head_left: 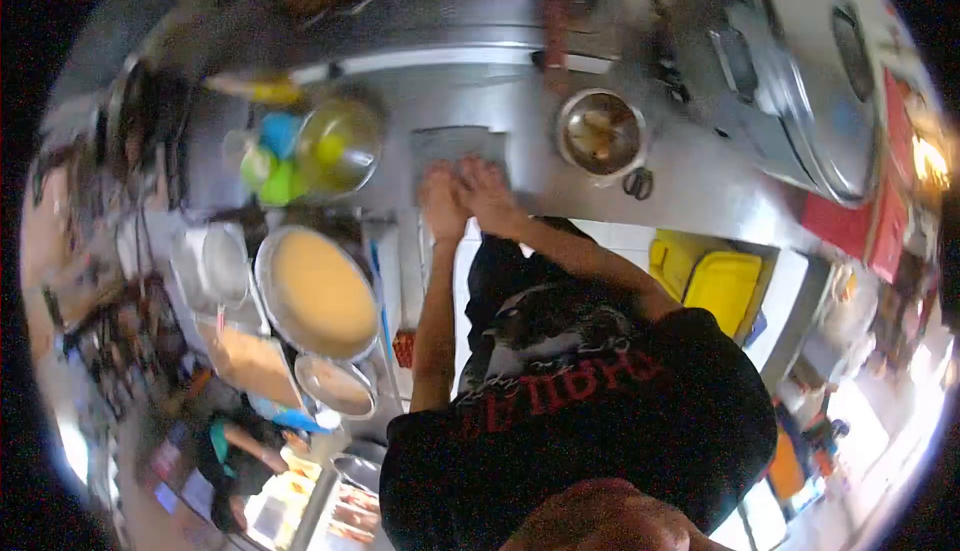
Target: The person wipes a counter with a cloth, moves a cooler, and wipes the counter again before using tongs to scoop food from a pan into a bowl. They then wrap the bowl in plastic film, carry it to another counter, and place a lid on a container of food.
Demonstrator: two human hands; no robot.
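Note:
A grey folded cloth (462, 143) lies on the steel counter in front of me. My left hand (441, 196) rests on its near edge, fingers stretched forward. Close beside it, my right hand (486, 191) lies on the same cloth with its fingers spread out flat. The hands touch or nearly touch at the thumbs; blur hides the exact contact. A metal pot (601, 138) with brownish contents stands to the right, with dark scissor-like handles (638, 185) near its base. To the left is a clear bowl (341, 151) with something yellow-green in it.
Blue and green items (280, 171) sit by the bowl. A large basin of orange-yellow liquid (322, 291) and other pans stand lower left. A big metal lidded container (790, 91) is at right, a yellow bin (722, 291) below the counter. Another person's arm (255, 446) shows lower left.

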